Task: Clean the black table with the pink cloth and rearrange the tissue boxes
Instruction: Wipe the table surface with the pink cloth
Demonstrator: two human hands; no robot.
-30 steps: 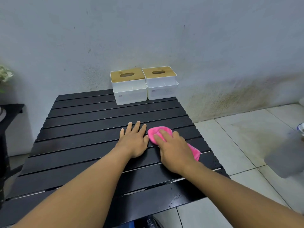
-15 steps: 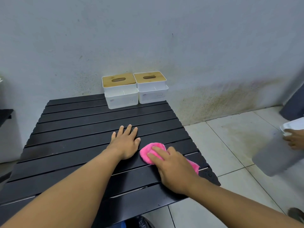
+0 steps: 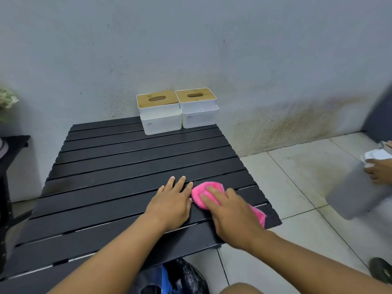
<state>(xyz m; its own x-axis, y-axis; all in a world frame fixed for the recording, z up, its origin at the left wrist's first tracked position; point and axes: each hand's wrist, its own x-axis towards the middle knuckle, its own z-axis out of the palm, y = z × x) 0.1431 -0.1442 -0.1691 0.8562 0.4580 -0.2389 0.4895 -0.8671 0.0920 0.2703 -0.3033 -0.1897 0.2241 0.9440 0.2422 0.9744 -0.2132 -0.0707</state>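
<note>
left hand (image 3: 172, 203): flat, palm down on the black slatted desk (image 3: 127, 162), fingers straight and slightly spread, holding nothing; thumb side just beside the cloth

right hand (image 3: 233, 215): palm down on the fluffy pink cloth (image 3: 202, 190), fingers laid out over it and pressing it onto the slats, not curled round it

cloth position: near the desk's right edge, toward the near right corner; rounded front end shows past the fingertips, a tail sticks out by the wrist toward the right edge

two white plastic tissue boxes with wood-coloured slotted lids, left box (image 3: 160, 115) and right box (image 3: 198, 111): side by side, touching, at the far edge against the grey wall (image 3: 212, 49), nearer the far right corner

off the desk, right: another person's hand (image 3: 377, 170) on a grey container (image 3: 354, 196) above the tiled floor (image 3: 297, 177)

dark plastic bag (image 3: 182, 276) below the near edge
</note>
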